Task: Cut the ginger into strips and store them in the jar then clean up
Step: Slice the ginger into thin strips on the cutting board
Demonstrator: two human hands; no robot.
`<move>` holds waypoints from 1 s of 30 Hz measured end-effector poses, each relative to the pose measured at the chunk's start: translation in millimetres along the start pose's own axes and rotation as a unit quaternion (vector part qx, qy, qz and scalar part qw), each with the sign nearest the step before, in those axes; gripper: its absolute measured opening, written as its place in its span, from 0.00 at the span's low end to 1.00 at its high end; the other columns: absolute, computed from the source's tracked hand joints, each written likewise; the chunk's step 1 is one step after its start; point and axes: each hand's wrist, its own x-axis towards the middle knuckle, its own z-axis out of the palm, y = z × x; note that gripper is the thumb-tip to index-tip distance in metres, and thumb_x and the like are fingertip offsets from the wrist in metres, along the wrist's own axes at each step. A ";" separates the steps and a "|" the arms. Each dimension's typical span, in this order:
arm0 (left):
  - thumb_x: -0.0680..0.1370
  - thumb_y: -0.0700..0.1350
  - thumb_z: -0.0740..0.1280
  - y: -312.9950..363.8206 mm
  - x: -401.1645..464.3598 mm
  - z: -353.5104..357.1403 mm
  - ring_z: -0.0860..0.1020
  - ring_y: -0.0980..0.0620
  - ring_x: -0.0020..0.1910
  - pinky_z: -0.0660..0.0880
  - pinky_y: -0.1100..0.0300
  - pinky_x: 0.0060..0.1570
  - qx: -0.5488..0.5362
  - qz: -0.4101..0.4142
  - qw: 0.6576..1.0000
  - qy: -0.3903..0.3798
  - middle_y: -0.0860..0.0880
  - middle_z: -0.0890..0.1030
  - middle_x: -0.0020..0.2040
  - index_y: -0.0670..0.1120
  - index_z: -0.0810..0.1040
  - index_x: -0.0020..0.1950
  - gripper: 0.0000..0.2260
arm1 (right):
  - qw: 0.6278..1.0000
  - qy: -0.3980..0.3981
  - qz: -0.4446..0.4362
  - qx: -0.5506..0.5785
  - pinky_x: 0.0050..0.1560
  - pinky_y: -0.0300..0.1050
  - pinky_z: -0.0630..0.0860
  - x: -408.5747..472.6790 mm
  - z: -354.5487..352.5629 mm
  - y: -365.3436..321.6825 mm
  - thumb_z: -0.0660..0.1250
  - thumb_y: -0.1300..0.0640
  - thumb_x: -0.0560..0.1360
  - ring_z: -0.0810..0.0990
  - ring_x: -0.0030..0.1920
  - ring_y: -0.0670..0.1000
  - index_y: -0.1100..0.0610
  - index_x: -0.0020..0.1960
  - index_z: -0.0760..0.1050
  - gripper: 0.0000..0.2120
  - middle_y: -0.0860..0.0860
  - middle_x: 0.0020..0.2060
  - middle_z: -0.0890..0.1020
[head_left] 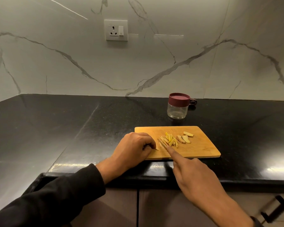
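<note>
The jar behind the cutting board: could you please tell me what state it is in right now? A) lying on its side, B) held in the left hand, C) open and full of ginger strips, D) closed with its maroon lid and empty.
D: the jar stands upright on the counter with its maroon lid on, its clear body looks empty, and neither hand touches it.

Black stone countertop [56,122], white marble-veined backsplash [154,66], wall socket with switch [116,30], cabinet door handle [275,208]

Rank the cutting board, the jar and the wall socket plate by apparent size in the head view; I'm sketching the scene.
1. cutting board
2. jar and wall socket plate: they look alike, and the plate is farther away, so unranked.
</note>
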 end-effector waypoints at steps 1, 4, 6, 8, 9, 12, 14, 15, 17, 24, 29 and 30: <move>0.74 0.40 0.68 0.3 0.2 0.1 0.80 0.60 0.42 0.80 0.59 0.46 0.000 0.000 1.000 0.003 0.58 0.84 0.47 0.51 0.86 0.47 0.09 | 1.000 -0.003 -0.007 0.005 0.40 0.46 0.69 -0.2 0.7 -1.2 0.51 0.46 0.85 0.71 0.40 0.47 0.34 0.79 0.44 0.27 0.46 0.39 0.74; 0.75 0.40 0.67 1.0 0.6 0.2 0.81 0.60 0.45 0.80 0.60 0.47 0.006 0.000 1.000 0.005 0.58 0.85 0.48 0.51 0.86 0.48 0.09 | 0.999 -0.016 -0.018 0.023 0.41 0.46 0.71 1.4 2.5 -4.0 0.52 0.47 0.84 0.73 0.40 0.47 0.33 0.79 0.45 0.27 0.46 0.40 0.75; 0.76 0.41 0.67 0.9 0.6 0.4 0.82 0.60 0.46 0.80 0.60 0.48 0.011 0.002 1.000 0.002 0.58 0.85 0.49 0.51 0.87 0.48 0.10 | 0.999 -0.023 -0.022 0.038 0.38 0.44 0.67 3.4 2.5 -5.1 0.52 0.47 0.84 0.71 0.37 0.45 0.34 0.79 0.47 0.26 0.44 0.37 0.73; 0.76 0.42 0.67 0.8 0.7 0.5 0.82 0.60 0.46 0.80 0.59 0.48 0.014 0.003 1.000 -0.001 0.58 0.85 0.50 0.51 0.87 0.49 0.09 | 0.998 -0.025 -0.026 0.047 0.34 0.41 0.64 5.1 2.6 -5.7 0.52 0.47 0.85 0.71 0.36 0.44 0.35 0.79 0.48 0.26 0.44 0.36 0.73; 0.76 0.42 0.67 0.8 0.7 0.5 0.82 0.60 0.46 0.80 0.59 0.48 0.014 0.003 1.000 -0.001 0.58 0.85 0.50 0.51 0.87 0.49 0.09 | 0.998 -0.025 -0.027 0.048 0.33 0.40 0.64 6.0 2.5 -5.9 0.52 0.47 0.85 0.71 0.36 0.44 0.35 0.79 0.49 0.26 0.44 0.36 0.73; 0.76 0.41 0.68 1.6 0.8 -0.3 0.82 0.60 0.46 0.80 0.60 0.49 0.015 0.004 1.000 -0.001 0.58 0.85 0.50 0.52 0.87 0.49 0.09 | 0.998 -0.028 -0.026 0.041 0.32 0.39 0.63 8.4 3.0 -7.8 0.52 0.47 0.85 0.71 0.37 0.44 0.36 0.80 0.48 0.25 0.44 0.37 0.73; 0.76 0.41 0.68 2.3 0.7 -0.8 0.82 0.60 0.46 0.80 0.61 0.49 0.012 0.003 1.000 0.000 0.58 0.85 0.50 0.52 0.87 0.49 0.10 | 0.998 -0.027 -0.027 0.039 0.34 0.41 0.66 10.6 3.9 -9.2 0.51 0.47 0.85 0.72 0.37 0.45 0.37 0.80 0.48 0.25 0.45 0.38 0.74; 0.76 0.41 0.68 2.5 0.8 -1.0 0.82 0.60 0.46 0.80 0.61 0.49 0.011 0.003 1.000 0.001 0.58 0.85 0.49 0.52 0.87 0.49 0.10 | 0.998 -0.027 -0.029 0.038 0.36 0.43 0.68 12.1 3.9 -9.9 0.51 0.47 0.85 0.73 0.38 0.46 0.37 0.80 0.49 0.25 0.45 0.38 0.75; 0.76 0.41 0.68 2.5 0.9 -0.9 0.82 0.61 0.46 0.80 0.61 0.49 0.008 0.003 1.000 0.002 0.58 0.85 0.49 0.53 0.87 0.48 0.10 | 0.998 -0.030 -0.032 0.042 0.39 0.46 0.72 15.2 4.5 -10.8 0.51 0.47 0.85 0.74 0.38 0.47 0.38 0.80 0.49 0.25 0.46 0.39 0.76; 0.76 0.41 0.67 1.8 0.6 -1.0 0.82 0.61 0.46 0.80 0.61 0.49 0.007 0.004 1.000 0.000 0.58 0.85 0.50 0.53 0.87 0.49 0.10 | 0.998 -0.029 -0.038 0.036 0.35 0.43 0.69 19.3 6.9 -11.3 0.51 0.48 0.85 0.74 0.37 0.46 0.38 0.80 0.49 0.25 0.47 0.39 0.76; 0.75 0.42 0.66 1.8 0.3 -0.2 0.82 0.61 0.46 0.80 0.59 0.48 0.004 -0.004 1.000 0.004 0.58 0.85 0.49 0.53 0.87 0.48 0.11 | 0.999 -0.024 -0.034 0.010 0.36 0.44 0.67 16.3 4.7 -11.5 0.51 0.48 0.85 0.69 0.36 0.45 0.38 0.80 0.48 0.26 0.44 0.37 0.70; 0.75 0.42 0.66 1.7 0.0 -0.3 0.82 0.61 0.46 0.80 0.60 0.48 0.004 -0.004 1.000 0.004 0.58 0.85 0.49 0.53 0.87 0.48 0.11 | 0.999 -0.022 -0.034 0.005 0.36 0.43 0.66 14.5 4.6 -11.6 0.51 0.48 0.85 0.69 0.37 0.45 0.38 0.80 0.47 0.26 0.44 0.37 0.70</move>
